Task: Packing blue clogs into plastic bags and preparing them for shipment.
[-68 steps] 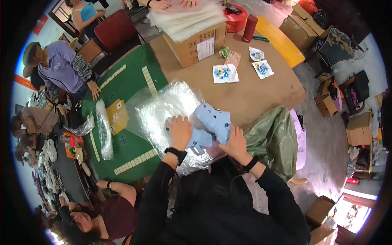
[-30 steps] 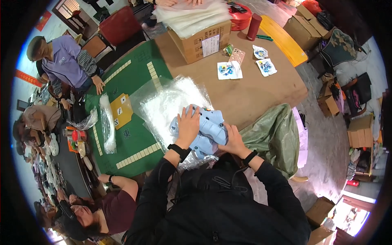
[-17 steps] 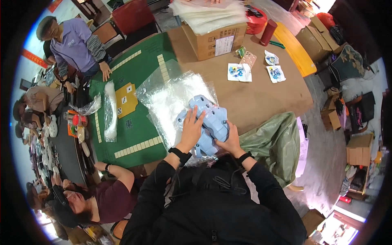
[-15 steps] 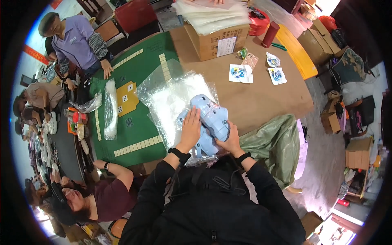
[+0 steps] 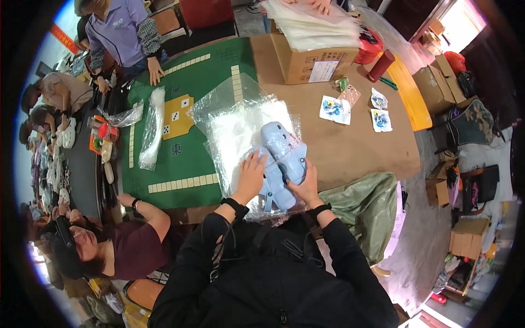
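Left hand [image 5: 250, 176] and right hand [image 5: 306, 185] press a pale blue shoe [image 5: 281, 158] onto clear plastic bags [image 5: 232, 123] on the surface [image 5: 350, 147].

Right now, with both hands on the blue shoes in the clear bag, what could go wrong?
1. The light blue shoes lie close to the table's near edge; a push toward the body might tip them off.
2. The left hand presses on a loose stack of clear plastic bags, which look slippery and could slide.
3. The right hand grips thin film, which may tear or crumple.
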### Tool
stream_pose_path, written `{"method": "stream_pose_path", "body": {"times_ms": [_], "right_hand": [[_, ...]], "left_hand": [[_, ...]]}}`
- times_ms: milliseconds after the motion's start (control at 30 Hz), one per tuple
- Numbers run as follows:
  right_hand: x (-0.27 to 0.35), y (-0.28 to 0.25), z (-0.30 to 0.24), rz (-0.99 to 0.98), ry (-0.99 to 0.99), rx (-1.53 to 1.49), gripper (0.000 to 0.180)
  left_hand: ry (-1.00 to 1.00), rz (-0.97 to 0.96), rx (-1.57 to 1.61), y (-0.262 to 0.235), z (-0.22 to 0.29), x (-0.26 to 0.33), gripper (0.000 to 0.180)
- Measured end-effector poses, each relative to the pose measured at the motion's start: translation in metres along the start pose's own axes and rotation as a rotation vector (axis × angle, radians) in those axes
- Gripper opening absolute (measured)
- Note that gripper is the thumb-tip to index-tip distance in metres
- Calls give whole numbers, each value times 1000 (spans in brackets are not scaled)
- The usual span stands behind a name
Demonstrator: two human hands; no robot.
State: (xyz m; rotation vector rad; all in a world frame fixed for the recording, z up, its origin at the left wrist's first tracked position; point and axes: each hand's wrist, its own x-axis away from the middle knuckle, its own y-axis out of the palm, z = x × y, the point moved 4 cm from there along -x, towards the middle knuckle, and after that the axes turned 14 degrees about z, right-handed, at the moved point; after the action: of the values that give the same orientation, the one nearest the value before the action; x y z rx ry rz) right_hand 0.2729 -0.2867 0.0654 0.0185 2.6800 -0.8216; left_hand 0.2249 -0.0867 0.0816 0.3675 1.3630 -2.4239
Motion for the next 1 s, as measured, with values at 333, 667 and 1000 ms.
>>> {"method": "stream_pose_path", "body": {"times_ms": [333, 667, 1000], "right_hand": [[4, 1, 4, -48, 6, -7, 91], [2, -4, 6, -78, -8, -60, 89], [1, -1, 4, -94, 55, -146, 86]], "left_hand": [[-638, 613, 110, -18, -65, 23, 54], [-1085, 812, 879, 3, -120, 8, 22], [-802, 641, 640, 12, -128, 4, 55]]}}
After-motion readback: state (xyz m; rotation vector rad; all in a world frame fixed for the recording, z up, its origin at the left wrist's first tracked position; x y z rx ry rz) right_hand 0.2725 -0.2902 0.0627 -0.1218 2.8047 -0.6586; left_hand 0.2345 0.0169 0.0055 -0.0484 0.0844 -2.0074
